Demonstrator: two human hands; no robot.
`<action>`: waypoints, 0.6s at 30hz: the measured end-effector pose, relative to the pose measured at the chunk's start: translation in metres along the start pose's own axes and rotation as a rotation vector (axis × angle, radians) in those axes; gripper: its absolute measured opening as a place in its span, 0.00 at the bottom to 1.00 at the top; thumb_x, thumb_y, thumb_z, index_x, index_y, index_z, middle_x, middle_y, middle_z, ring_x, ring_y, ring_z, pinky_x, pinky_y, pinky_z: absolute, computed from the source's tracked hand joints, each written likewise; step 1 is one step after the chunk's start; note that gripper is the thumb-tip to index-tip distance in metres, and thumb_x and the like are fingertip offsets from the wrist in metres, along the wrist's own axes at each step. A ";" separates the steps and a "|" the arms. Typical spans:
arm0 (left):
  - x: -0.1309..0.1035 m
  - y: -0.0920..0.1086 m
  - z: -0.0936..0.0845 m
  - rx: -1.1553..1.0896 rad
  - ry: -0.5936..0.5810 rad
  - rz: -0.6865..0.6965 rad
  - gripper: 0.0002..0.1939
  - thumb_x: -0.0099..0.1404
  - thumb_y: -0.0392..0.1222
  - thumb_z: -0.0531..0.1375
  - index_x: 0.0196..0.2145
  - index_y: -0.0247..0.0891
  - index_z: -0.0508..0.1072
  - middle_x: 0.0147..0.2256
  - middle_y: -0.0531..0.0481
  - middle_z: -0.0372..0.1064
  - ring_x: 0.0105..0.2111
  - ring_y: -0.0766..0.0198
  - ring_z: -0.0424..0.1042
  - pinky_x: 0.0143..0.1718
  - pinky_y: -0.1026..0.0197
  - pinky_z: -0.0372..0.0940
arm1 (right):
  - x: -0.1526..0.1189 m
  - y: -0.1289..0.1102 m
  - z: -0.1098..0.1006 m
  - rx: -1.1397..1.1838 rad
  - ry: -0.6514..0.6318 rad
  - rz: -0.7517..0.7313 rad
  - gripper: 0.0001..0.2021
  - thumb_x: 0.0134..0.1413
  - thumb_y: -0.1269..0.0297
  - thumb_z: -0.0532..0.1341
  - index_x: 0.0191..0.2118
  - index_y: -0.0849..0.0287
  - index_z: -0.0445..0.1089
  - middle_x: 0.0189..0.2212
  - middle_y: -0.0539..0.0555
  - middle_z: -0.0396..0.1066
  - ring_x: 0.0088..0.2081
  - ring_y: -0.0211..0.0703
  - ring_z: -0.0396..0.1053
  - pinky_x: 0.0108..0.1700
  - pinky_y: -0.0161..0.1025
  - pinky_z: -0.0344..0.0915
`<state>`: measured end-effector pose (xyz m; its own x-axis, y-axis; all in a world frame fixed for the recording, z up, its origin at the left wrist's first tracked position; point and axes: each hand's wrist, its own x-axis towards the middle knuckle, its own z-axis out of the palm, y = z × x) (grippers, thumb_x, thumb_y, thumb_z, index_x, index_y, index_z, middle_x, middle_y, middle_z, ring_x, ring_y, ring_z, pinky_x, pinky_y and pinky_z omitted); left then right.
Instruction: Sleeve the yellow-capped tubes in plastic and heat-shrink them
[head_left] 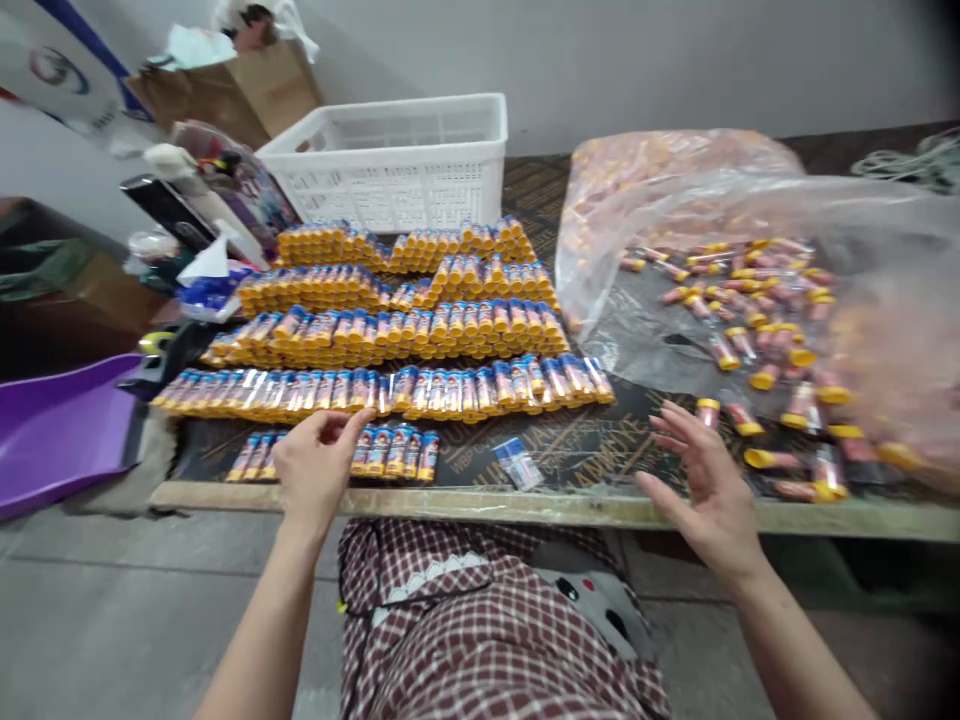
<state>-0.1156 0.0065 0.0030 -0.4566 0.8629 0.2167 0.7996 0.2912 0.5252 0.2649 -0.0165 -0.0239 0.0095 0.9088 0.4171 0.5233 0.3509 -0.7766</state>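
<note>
A short row of small upright-labelled tubes with blue tops and yellow bottoms (394,452) lies near the front edge of a dark, gold-printed board tabletop (461,450), partly hidden by the person's left hand (315,465). That hand's thumb and forefinger draw together at the tips over the row; whether anything is pinched between them cannot be told. To the row's right, a small flat blue-and-clear packet (517,464) lies on the board, between the hands and apart from both.

The person's right hand (705,490) is open and appears empty, fingers spread, near loose yellow-capped clear tubes with pinkish contents (765,377). These lie scattered at and before the mouth of a large translucent plastic bag (675,190).

Behind the short row stand stacked long rows of similar blue-and-yellow tubes (465,390), and behind them a white perforated plastic crate (394,190). Farther left are a brown paper bag (281,90) and a purple plastic scoop (64,430). A brown-and-white checked garment (480,650) shows below the table edge.
</note>
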 end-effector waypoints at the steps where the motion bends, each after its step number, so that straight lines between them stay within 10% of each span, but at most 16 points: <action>1: -0.010 0.014 0.010 -0.093 -0.074 0.076 0.20 0.58 0.57 0.55 0.28 0.37 0.74 0.24 0.49 0.71 0.25 0.63 0.68 0.30 0.64 0.59 | 0.000 0.000 -0.002 -0.031 0.013 0.005 0.28 0.50 0.62 0.63 0.58 0.50 0.58 0.59 0.56 0.56 0.56 0.53 0.60 0.53 0.52 0.63; 6: -0.053 0.068 0.073 -0.081 -0.565 0.386 0.13 0.62 0.46 0.54 0.38 0.37 0.72 0.34 0.46 0.73 0.33 0.60 0.70 0.35 0.62 0.60 | 0.001 0.007 -0.009 -0.274 -0.008 0.024 0.18 0.52 0.62 0.60 0.50 0.53 0.66 0.54 0.57 0.62 0.55 0.51 0.61 0.55 0.52 0.59; 12: -0.058 0.080 0.101 0.096 -0.614 0.378 0.07 0.60 0.45 0.55 0.29 0.40 0.67 0.31 0.49 0.69 0.31 0.60 0.69 0.30 0.63 0.56 | -0.001 0.047 -0.042 -0.697 0.093 0.159 0.15 0.51 0.61 0.59 0.45 0.60 0.70 0.40 0.60 0.69 0.43 0.53 0.65 0.47 0.50 0.62; 18: -0.057 0.075 0.101 0.001 -0.643 0.322 0.09 0.60 0.45 0.55 0.25 0.40 0.66 0.27 0.51 0.70 0.29 0.61 0.69 0.30 0.63 0.55 | 0.002 0.069 -0.062 -0.977 -0.067 0.316 0.18 0.52 0.64 0.59 0.49 0.62 0.67 0.32 0.57 0.69 0.36 0.52 0.64 0.38 0.44 0.62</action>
<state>0.0095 0.0206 -0.0530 0.1217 0.9784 -0.1670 0.8566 -0.0185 0.5156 0.3538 -0.0045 -0.0469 0.2353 0.9490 0.2100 0.9701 -0.2160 -0.1108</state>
